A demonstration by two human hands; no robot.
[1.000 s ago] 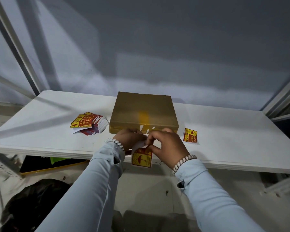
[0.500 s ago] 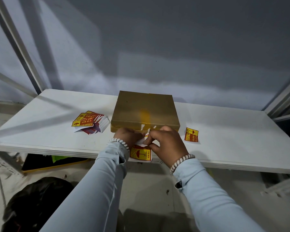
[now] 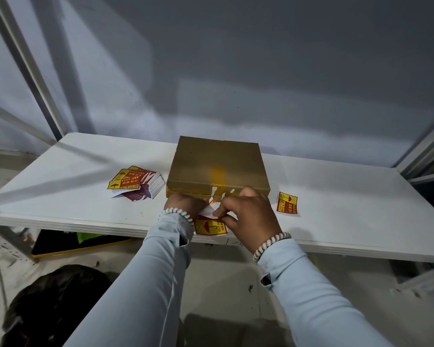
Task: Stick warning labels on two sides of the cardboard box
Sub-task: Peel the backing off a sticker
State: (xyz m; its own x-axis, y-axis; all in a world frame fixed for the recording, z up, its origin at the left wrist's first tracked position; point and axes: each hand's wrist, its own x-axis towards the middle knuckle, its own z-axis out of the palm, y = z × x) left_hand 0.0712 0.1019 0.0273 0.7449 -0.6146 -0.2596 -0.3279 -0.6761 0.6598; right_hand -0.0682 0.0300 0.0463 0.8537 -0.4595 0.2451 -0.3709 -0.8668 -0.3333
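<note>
Peeling a red-and-yellow "keep dry" warning label (image 3: pixel 210 227) from its white backing paper (image 3: pixel 209 210), a person in pale blue sleeves works at the near edge of a white counter (image 3: pixel 68 176). Both hands, the left hand (image 3: pixel 184 202) and the right hand (image 3: pixel 249 216), are closed in a pinch on the label and its backing, directly in front of the flat brown cardboard box (image 3: pixel 217 166), whose visible faces carry no label yet. A loose stack of spare labels (image 3: pixel 135 181) lies left of the box; a single label (image 3: pixel 287 203) lies to its right. Judging from the grip, the freed sticker could curl and stick to itself or to a finger, or tear if the backing is pulled too sharply.
</note>
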